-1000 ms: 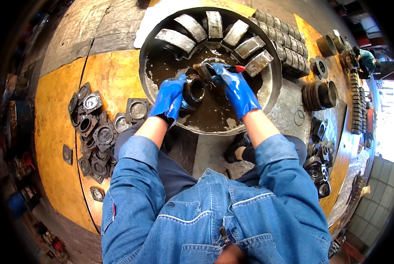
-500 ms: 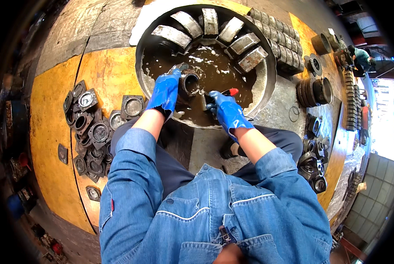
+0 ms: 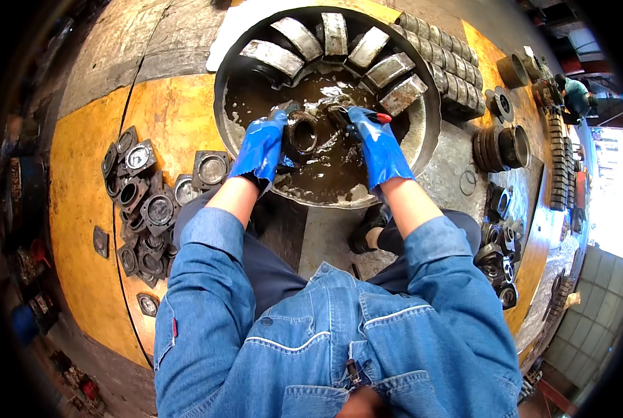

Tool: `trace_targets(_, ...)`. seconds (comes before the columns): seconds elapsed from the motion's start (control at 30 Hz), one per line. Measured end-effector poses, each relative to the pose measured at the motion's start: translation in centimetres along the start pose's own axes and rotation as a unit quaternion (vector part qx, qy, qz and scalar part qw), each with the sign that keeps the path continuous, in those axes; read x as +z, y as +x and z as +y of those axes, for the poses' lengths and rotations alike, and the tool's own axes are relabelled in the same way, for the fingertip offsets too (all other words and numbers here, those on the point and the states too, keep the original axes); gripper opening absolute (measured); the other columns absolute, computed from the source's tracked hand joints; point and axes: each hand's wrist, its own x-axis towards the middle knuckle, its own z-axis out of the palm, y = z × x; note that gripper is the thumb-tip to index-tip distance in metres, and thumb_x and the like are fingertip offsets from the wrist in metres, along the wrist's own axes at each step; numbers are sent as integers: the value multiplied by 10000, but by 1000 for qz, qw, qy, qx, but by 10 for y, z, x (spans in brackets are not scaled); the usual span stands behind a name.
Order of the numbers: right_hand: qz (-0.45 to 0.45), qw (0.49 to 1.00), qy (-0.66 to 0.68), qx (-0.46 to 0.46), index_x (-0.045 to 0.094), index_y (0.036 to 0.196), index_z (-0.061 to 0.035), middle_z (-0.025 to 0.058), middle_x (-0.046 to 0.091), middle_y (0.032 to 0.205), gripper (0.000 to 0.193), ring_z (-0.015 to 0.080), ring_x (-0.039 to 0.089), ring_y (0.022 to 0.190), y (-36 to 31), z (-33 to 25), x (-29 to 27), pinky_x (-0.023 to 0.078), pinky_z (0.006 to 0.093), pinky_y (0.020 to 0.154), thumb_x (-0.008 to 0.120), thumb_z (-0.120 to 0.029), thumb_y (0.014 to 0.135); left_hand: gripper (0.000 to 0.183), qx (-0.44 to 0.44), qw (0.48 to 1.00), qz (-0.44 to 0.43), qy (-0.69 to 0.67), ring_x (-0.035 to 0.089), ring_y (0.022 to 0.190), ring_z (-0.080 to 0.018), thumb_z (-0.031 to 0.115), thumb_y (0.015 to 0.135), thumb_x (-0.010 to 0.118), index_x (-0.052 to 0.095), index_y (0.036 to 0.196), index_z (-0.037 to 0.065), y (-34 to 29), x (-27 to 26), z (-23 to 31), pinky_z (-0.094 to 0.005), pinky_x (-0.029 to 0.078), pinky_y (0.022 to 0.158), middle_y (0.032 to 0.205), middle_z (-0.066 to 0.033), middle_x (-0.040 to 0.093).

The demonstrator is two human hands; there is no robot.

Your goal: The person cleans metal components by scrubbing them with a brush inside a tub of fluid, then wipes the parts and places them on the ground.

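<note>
A wide round metal tub (image 3: 433, 132) of murky brown liquid stands between my knees. In a blue glove, my left hand (image 3: 261, 143) grips a dark hollow metal part (image 3: 303, 134) with a round opening, held at the liquid's surface. My right hand (image 3: 375, 143), gloved alike, is closed round a red-ended tool (image 3: 382, 118). The tool's dark working end is near the part's upper right, apart from its opening; its kind cannot be made out. Several block-shaped metal pieces (image 3: 334, 35) lean in a row along the tub's far wall.
Dark flanged metal parts (image 3: 159, 209) lie heaped on the yellow floor sheet at left. Stacked metal blocks (image 3: 444, 66) stand beyond the tub at right, near large rings (image 3: 513, 146). More fittings (image 3: 496, 265) lie beside my right knee. Another person (image 3: 574, 94) is far right.
My right hand has moved up and slightly right with the red-ended tool, away from the part's lower side. My left hand holds the part in nearly the same place. The liquid is rippling differently.
</note>
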Motion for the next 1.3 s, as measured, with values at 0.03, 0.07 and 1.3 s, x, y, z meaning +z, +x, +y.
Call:
trace_targets(0.03,14,999,33,24,723,1091,-78,13,673,928,343,98,579,862,6,9,5,480,298,780,786,-365,914,576,6,1000,8,8,685,925,-202,455,1081,529,703,1180,-85,0,-3,-2,-355,539,834,1036,-152,764)
trace_targets(0.07,23,998,24,49,724,1078,-77,13,672,922,335,101,576,848,18,21,2,483,305,762,791,-359,910,573,15,1000,10,14,685,927,-202,455,1081,529,704,1174,-83,1,-2,-1,-354,539,832,1031,-149,763)
trace_targets(1.3,-244,843,-236,-417,774,1063,-77,170,762,981,196,361,740,904,-30,10,63,601,418,816,725,-70,873,409,178,882,42,435,616,1223,-490,49,1026,474,527,1428,-2,0,-20,-9,-519,516,1005,1273,-333,652)
